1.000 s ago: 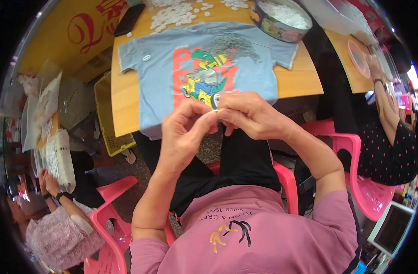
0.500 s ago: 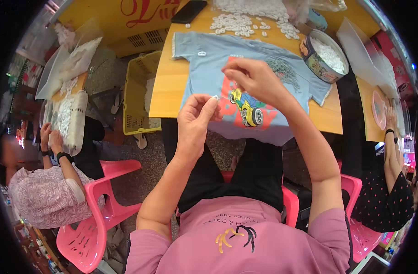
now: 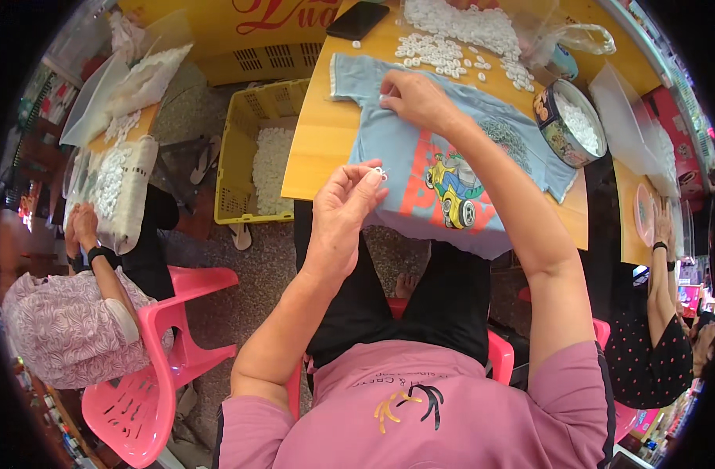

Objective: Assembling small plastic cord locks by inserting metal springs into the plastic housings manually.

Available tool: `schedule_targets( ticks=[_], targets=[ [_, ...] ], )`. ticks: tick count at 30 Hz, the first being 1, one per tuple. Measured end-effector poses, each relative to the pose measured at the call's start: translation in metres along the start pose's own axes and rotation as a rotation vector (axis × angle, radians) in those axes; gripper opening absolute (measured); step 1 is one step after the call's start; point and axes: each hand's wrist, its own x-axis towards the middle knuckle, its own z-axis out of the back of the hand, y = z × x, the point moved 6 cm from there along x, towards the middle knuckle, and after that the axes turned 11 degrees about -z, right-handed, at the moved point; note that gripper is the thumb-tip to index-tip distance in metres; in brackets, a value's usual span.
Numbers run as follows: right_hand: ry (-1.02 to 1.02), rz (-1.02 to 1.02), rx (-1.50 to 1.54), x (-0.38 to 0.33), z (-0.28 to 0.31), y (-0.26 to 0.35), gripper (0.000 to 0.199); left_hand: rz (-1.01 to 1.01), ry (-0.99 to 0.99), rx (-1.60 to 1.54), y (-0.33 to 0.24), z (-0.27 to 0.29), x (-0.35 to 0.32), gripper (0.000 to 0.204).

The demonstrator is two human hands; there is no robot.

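My left hand (image 3: 342, 211) pinches a small white plastic ring piece (image 3: 381, 174) between thumb and fingertips, held up just in front of the table. My right hand (image 3: 420, 98) reaches across a light blue child's T-shirt (image 3: 388, 156) with a printed toy-car picture. Its fingers close down near the shirt's left sleeve, where a bit of white shows at the fingertips; most of that piece is hidden. The T-shirt lies spread on the wooden table (image 3: 314, 160), hanging over the front edge toward my lap.
Loose white pieces (image 3: 431, 53) lie at the back, beside a black phone (image 3: 357, 21). A round tin (image 3: 549, 117) of white pieces stands right. A yellow crate (image 3: 232, 156) sits left on the floor. Co-workers sit on both sides, one by a pink chair (image 3: 170, 352).
My right hand has moved left and down to the white piece lying on the shirt. My left hand still pinches its piece, now showing more plainly. The whole view has shifted slightly.
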Motion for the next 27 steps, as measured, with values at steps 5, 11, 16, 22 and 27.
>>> schedule_targets(
  ticks=[5,11,16,22,27],
  targets=[
    [0.059,-0.097,0.466,-0.032,0.019,0.0,0.03,-0.003,0.075,-0.045,-0.01,-0.007,0.0,0.013],
    [0.294,-0.301,1.313,-0.121,0.04,0.006,0.026,-0.176,0.105,0.015,-0.027,-0.035,0.0,0.013],
    [0.306,-0.331,1.529,-0.17,0.048,0.01,0.023,-0.112,0.175,-0.001,-0.015,-0.064,-0.008,0.014],
    [0.214,-0.35,1.55,-0.194,0.058,0.007,0.024,-0.12,0.251,0.011,-0.008,-0.084,-0.017,0.014],
    [0.178,-0.326,1.522,-0.201,0.065,0.005,0.026,-0.12,0.244,0.042,-0.005,-0.086,-0.022,0.015]
  ],
)
